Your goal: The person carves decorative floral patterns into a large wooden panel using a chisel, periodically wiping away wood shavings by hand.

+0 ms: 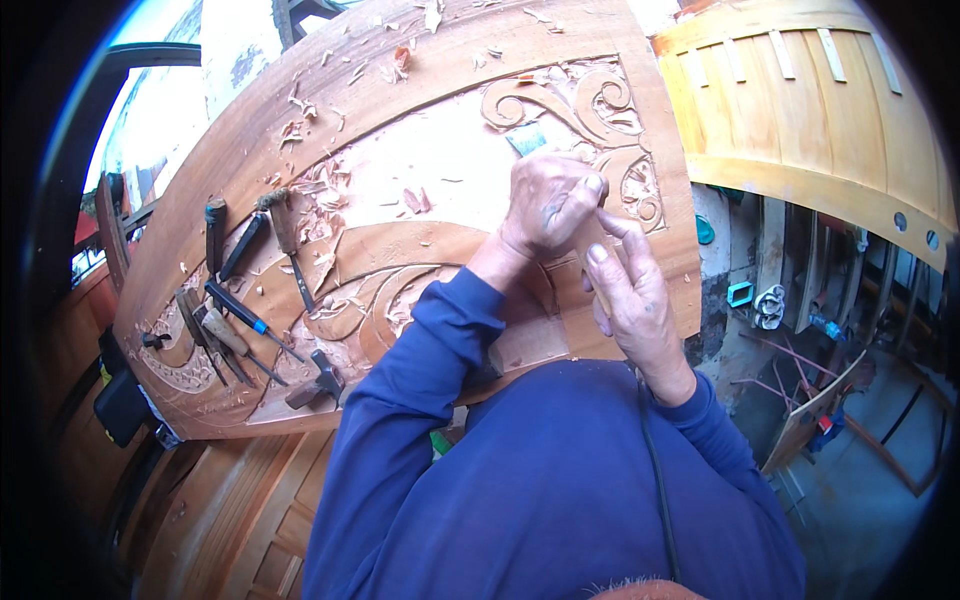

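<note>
A broad steel chisel (526, 139) rests its blade on the pale recessed field of a carved wooden panel (165, 300), beside the scrollwork (610, 120) at its right end. My left hand (545, 205) is closed round the chisel near the blade. Below it, my right hand (630, 300) grips the wooden handle (590, 240) with curled fingers, partly hiding it. Loose wood shavings (415, 200) lie scattered over the panel.
Several carving tools (230, 330) and a small hammer (328, 377) lie on the panel's left part. A yellow wooden panel (810, 120) is at upper right, with stored boards and odd items (800, 410) below it. Brown wooden panels (250, 490) are at lower left.
</note>
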The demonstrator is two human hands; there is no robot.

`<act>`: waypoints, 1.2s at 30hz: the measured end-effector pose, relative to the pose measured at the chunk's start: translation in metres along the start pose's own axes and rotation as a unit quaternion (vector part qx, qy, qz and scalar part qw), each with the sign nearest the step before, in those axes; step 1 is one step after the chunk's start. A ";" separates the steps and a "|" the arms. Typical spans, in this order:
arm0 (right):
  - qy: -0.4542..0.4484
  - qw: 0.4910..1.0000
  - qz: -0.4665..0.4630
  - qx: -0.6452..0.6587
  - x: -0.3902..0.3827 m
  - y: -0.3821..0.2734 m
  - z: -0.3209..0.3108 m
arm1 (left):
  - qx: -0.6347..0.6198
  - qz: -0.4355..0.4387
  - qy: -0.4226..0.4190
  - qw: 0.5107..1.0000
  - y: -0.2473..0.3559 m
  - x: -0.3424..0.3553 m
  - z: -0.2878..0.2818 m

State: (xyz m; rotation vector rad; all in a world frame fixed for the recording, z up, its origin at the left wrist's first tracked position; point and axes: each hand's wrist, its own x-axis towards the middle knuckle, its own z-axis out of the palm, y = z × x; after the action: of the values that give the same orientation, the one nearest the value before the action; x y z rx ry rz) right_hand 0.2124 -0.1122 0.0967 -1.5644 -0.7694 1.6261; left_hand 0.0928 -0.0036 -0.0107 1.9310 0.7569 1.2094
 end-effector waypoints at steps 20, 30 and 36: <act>0.026 0.999 -0.030 -0.015 0.005 0.002 -0.010 | 0.029 -0.005 -0.029 0.999 0.017 0.016 -0.011; -0.019 1.000 0.010 -0.022 -0.012 0.010 0.011 | -0.042 -0.054 -0.073 0.995 0.009 -0.007 -0.023; -0.034 0.999 -0.024 0.023 -0.012 0.023 0.033 | -0.045 -0.016 -0.107 0.993 -0.002 -0.008 -0.036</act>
State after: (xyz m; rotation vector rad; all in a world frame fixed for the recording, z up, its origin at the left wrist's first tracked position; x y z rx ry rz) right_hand 0.1771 -0.1323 0.0868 -1.4545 -0.7936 1.6586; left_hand 0.0567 0.0005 -0.0060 1.9281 0.6079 0.9811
